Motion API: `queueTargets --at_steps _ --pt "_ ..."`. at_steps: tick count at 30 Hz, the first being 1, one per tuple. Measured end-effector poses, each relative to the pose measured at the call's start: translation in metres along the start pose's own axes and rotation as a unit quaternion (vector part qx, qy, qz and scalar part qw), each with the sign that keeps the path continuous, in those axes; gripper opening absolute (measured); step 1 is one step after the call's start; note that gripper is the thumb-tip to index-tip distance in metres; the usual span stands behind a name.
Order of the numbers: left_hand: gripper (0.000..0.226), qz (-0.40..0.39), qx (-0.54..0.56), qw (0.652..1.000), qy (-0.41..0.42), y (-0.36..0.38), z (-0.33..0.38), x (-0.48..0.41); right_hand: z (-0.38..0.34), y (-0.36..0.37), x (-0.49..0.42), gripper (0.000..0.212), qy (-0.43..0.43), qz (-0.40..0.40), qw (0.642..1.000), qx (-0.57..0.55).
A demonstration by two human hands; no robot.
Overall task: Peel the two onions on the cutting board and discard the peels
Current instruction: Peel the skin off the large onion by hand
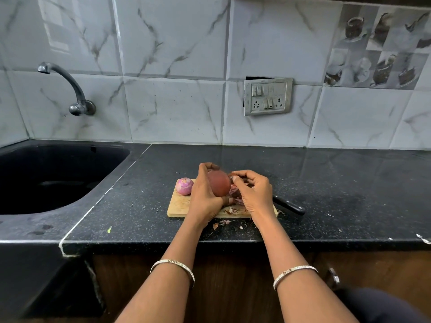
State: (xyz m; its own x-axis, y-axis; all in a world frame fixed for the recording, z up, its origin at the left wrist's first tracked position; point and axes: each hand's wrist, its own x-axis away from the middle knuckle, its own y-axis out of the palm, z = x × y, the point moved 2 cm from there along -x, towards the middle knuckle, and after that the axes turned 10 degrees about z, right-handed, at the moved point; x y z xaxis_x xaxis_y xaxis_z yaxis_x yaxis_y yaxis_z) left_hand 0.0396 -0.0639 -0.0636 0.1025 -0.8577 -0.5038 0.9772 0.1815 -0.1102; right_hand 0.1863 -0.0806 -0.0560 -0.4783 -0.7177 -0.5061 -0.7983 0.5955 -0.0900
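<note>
On the desk (140, 183), right of the sink (46, 178), the cutting board (179, 206) lies towards the front edge. At the board's far left corner sits the peeled onion (184, 185), pale pink and glossy; that half of the peeling looks done.

Just beside it, the left hand (205, 194) is wrapped round the second onion (219, 186), lifted above the board with its brown skin on over most of what shows. At that onion's right end the right hand (253, 193) pinches a loose skin (232, 177), so I judge the second peeling barely begun.

Peels (233, 209) lie heaped on the board under the hands, with scraps (220, 223) on the desk by its front edge, so nothing is discarded yet. A knife (289, 206) rests off the board's right end.
</note>
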Motion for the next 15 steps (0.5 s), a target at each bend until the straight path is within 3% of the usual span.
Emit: queueTargets --at_steps 6,9,15 --pt "0.091 -0.005 0.001 1.000 -0.001 0.000 0.000 0.000 0.000 -0.001 0.001 0.003 0.004 0.002 1.000 -0.012" --pt "0.094 -0.009 0.008 1.000 -0.007 0.000 -0.002 0.000 0.000 -0.001 0.000 0.011 -0.006 0.008 1.000 0.006" --pt "0.088 -0.004 0.011 1.000 -0.022 0.001 -0.007 -0.001 0.010 -0.004 -0.003 0.014 0.013 0.101 0.994 0.025"
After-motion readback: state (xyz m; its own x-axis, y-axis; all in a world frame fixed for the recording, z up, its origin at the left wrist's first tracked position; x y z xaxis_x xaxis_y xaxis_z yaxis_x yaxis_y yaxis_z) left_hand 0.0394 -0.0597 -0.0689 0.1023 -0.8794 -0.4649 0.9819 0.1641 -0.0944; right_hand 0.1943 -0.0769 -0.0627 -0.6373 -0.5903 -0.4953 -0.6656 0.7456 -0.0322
